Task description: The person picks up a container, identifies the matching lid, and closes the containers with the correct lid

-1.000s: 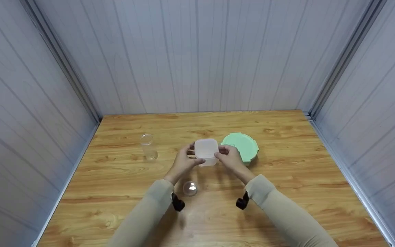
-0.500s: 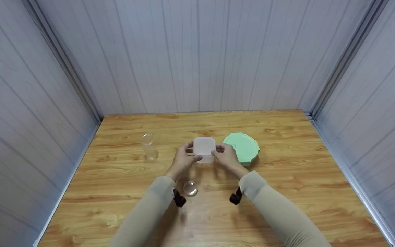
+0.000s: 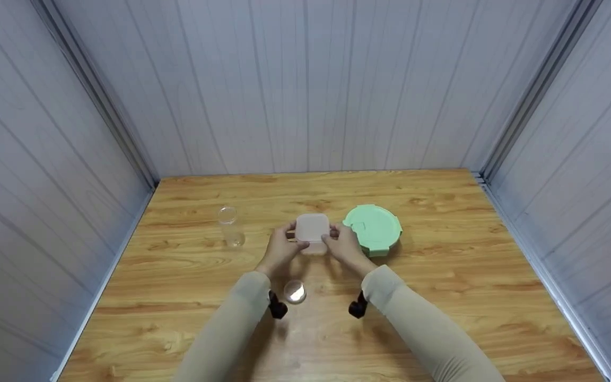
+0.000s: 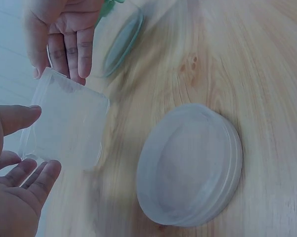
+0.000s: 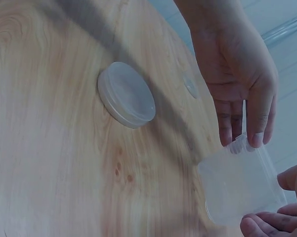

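A small square translucent plastic box (image 3: 312,227) is held up off the table between both hands. My left hand (image 3: 280,250) grips its left side, thumb on the near face and fingers behind. My right hand (image 3: 347,248) pinches the opposite edge the same way. In the left wrist view the box (image 4: 66,121) hangs between the two hands, its broad side facing the camera. A thin clear strip (image 5: 244,116) sticks out between the left hand's thumb and fingers in the right wrist view; I cannot tell whether it belongs to the lid.
Just behind my right hand stands a round light-green lidded food container (image 3: 377,228). A tall clear cylinder (image 3: 231,227) is at the left. A shallow round clear container (image 3: 295,292) lies between the forearms. Panel walls (image 3: 305,90) enclose the wooden table (image 3: 433,297).
Both hands and the box have shifted slightly left, the right arm moving inward more than the left. The box is less tilted than a second ago. Other items stayed put.
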Tool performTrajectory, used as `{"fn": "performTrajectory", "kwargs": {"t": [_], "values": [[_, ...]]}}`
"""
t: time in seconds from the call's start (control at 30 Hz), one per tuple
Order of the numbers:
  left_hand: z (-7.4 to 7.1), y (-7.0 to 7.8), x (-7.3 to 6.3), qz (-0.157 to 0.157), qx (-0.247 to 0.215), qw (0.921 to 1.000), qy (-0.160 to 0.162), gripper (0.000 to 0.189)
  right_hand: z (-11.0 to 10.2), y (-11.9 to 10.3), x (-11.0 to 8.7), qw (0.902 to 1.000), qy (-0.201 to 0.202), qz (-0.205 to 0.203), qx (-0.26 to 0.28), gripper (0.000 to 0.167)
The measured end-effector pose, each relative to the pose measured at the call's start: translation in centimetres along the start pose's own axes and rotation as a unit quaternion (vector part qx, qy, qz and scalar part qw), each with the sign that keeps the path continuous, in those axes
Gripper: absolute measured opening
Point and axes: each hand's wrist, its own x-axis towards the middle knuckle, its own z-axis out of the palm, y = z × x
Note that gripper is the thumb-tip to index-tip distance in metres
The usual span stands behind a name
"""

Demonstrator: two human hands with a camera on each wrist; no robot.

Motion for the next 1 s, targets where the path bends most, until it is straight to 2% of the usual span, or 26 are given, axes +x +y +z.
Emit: {"fn": "performTrajectory", "kwargs": {"t": [0.23, 0.57, 0.8, 1.0], "values": [[-0.02, -0.51, 0.17, 0.006, 0.0, 1.0, 0.001, 0.059, 0.32, 0.06, -0.08, 0.9997, -0.018, 0.019, 0.004, 0.053], [0.21, -0.55, 0.16, 0.013, -0.001, 0.9999, 0.006, 0.057, 0.71, 0.56, 0.08, 0.9998, -0.018, -0.008, -0.007, 0.061], [0.3, -0.68, 0.03, 0.018, 0.004, 0.9998, 0.007, 0.058, 0.44, 0.51, 0.03, 0.9996, -0.019, -0.008, -0.017, 0.064], [0.21, -0.65, -0.23, 0.01, 0.001, 0.9999, 0.008, 0.066, 0.56, 0.4, 0.14, 0.9997, -0.014, 0.0, -0.022, 0.065]]}}
